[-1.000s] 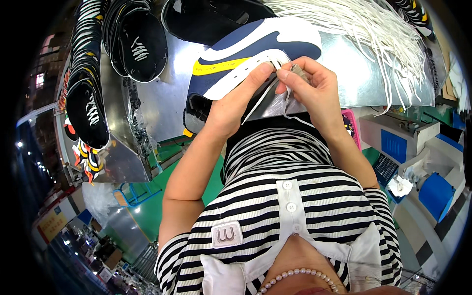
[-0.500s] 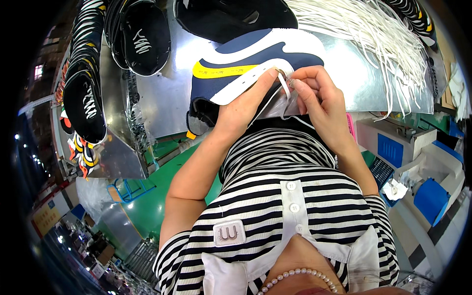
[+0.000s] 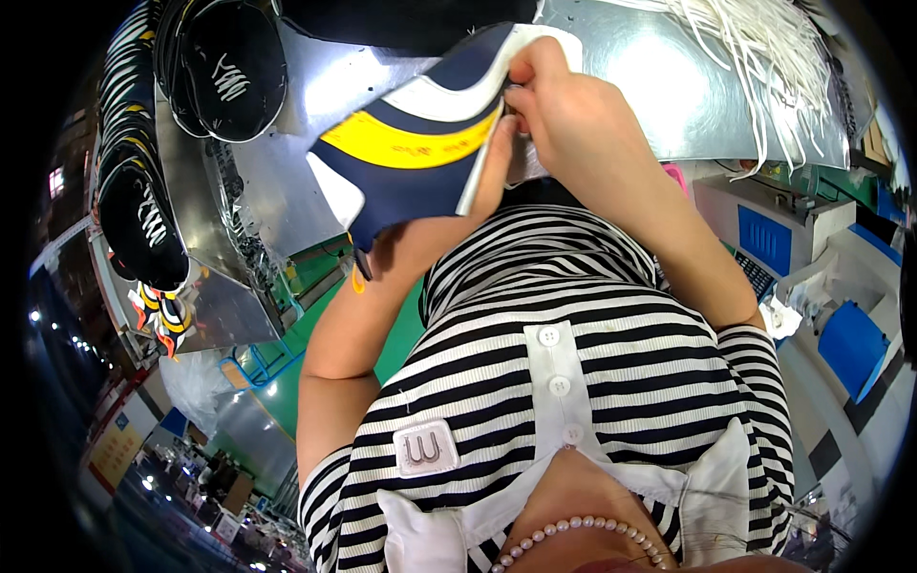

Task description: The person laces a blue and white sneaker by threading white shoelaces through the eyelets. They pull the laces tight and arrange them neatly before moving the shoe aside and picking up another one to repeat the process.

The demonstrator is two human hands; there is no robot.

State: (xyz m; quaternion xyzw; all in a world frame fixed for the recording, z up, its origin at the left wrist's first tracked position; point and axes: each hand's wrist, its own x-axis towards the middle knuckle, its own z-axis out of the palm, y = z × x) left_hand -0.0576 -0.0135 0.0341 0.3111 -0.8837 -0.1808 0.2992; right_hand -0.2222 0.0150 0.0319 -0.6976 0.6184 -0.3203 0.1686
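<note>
I hold a navy, white and yellow shoe upper [image 3: 420,153] up in front of my chest, tilted on its side. My left hand [image 3: 439,224] grips it from underneath, mostly hidden behind the fabric, with fingers along its lower edge. My right hand [image 3: 568,115] pinches the upper's top right edge, fingers closed on the material. Whether a lace is in those fingers is hidden.
A shiny metal worktable [image 3: 669,86] lies ahead, with a bundle of white laces [image 3: 764,48] at the right. Black shoe uppers [image 3: 224,67] are stacked at the left, with more along the left rim [image 3: 143,220]. Blue and white machines [image 3: 793,239] stand at the right.
The shoe upper has been lifted and turned toward me, now tilted with its yellow stripe facing up. Both hands moved with it and the view shifted closer.
</note>
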